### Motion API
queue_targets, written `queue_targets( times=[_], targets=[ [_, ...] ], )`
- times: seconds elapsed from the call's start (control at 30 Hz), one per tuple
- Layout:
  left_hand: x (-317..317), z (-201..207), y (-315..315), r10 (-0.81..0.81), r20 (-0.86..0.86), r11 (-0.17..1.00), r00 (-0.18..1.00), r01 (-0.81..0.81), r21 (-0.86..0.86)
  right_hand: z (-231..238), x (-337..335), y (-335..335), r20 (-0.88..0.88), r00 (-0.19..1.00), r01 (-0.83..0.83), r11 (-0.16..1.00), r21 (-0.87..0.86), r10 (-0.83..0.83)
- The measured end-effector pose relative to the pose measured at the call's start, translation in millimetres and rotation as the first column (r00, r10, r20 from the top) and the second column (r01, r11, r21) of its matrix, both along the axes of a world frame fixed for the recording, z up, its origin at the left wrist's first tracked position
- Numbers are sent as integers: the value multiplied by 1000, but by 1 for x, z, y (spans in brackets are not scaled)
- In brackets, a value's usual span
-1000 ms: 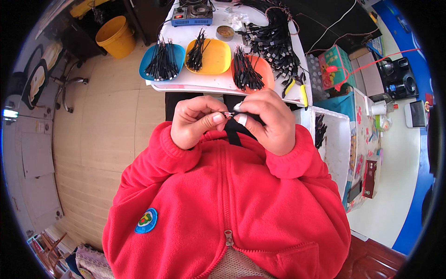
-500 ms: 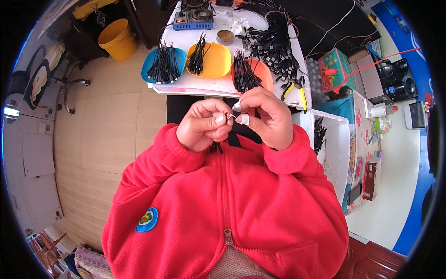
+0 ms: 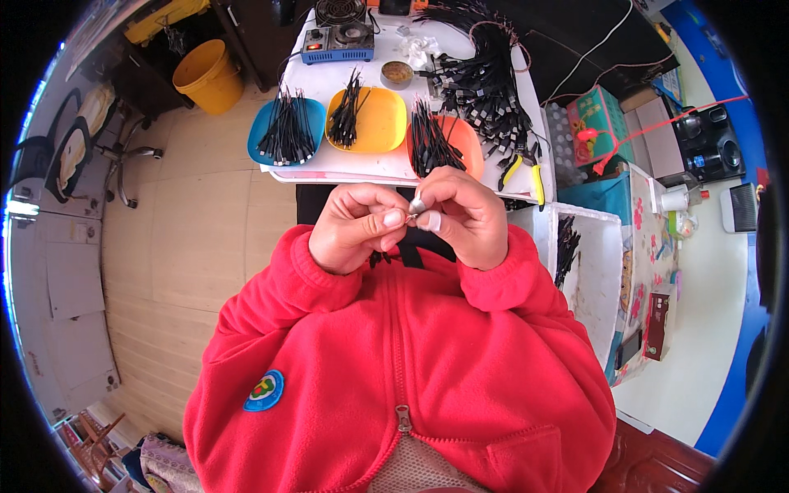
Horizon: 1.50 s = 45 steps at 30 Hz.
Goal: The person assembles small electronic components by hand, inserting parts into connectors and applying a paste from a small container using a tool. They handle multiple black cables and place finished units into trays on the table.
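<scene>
Your left hand [image 3: 355, 228] and right hand [image 3: 464, 215] pinch a small metal connector [image 3: 417, 205] between fingertips, probably on a black cable; beyond them, three plates hold finished-looking pieces, a tangled cable pile [image 3: 485, 78] remains

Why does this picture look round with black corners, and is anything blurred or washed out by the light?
Head view: a fisheye lens gives the round frame and bends straight lines near the rim, like the floorboards. The left hand and right hand are sharp at the centre, pinching a small metal piece. Daylight is even, with soft shadows; the white table is bright but not blown out.
</scene>
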<state>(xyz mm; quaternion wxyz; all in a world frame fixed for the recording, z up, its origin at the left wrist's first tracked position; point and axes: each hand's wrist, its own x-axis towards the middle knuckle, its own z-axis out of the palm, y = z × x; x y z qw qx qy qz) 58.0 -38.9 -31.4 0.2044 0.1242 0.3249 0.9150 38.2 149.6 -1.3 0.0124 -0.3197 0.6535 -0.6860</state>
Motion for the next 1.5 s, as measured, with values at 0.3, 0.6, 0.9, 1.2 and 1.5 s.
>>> queue_targets(
  times=[0.3,0.6,0.9,1.2,1.5],
  targets=[
    [-34,5,0,-13,-63,980,998,0,-201,-12,-29,3,-49,995,85,996,35,-83],
    [-104,39,-4,4,-151,800,988,-94,-593,-28,-73,16,210,962,214,961,-174,-176],
    [-272,-17,5,-498,-768,76,402,-862,-501,-59,-97,34,286,950,137,990,-7,-130],
    [-311,-78,14,-575,-619,-98,535,-796,-597,-71,-109,47,282,944,158,984,79,-174],
    [-322,-85,22,-629,-556,-143,542,-785,-603,-78,-115,52,272,947,155,985,72,-169]
  ],
)
